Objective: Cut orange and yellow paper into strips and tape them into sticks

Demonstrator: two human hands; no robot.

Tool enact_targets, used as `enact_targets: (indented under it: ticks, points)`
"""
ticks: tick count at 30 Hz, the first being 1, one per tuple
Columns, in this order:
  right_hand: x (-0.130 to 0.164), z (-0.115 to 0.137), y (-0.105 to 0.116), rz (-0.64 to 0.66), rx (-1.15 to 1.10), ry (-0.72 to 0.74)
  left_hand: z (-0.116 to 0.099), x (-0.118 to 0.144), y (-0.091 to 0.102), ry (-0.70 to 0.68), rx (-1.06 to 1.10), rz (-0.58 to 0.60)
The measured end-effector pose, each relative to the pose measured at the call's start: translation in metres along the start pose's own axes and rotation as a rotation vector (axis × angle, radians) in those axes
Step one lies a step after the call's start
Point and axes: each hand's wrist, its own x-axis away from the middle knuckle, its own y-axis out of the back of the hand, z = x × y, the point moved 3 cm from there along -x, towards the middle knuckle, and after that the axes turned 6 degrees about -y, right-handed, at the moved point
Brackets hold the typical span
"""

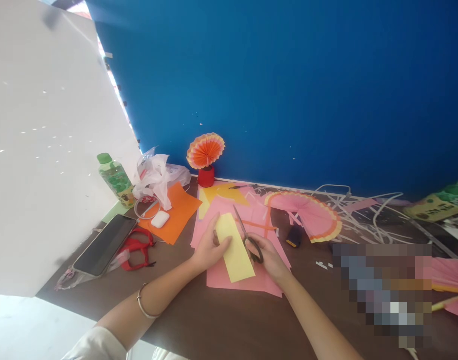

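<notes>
Yellow strip: matt paper. Scissors: dull metal blades. Worktop: smooth, dark brown, wood-look. Phone: glossy screen.

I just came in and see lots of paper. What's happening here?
A person is cutting paper at a brown table. The left hand holds a pale yellow paper strip flat on pink paper sheets, while the right hand works black-handled scissors along its edge. A folded orange paper fan stands behind.

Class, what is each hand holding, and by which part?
Left hand: pale yellow paper strip, left edge. Right hand: dark-handled metal scissors, by the handle loops.
</notes>
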Motion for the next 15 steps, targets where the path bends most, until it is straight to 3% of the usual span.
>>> enact_targets:
  ticks: [7,15]
  points:
    - [0.002,0.006,0.013,-0.317,-0.012,0.132,0.006,-0.006,0.017,-0.005,-0.266,-0.27]
    - [-0.001,-0.003,-0.003,-0.263,0.05,0.117,0.001,-0.008,0.014,-0.051,-0.313,-0.219]
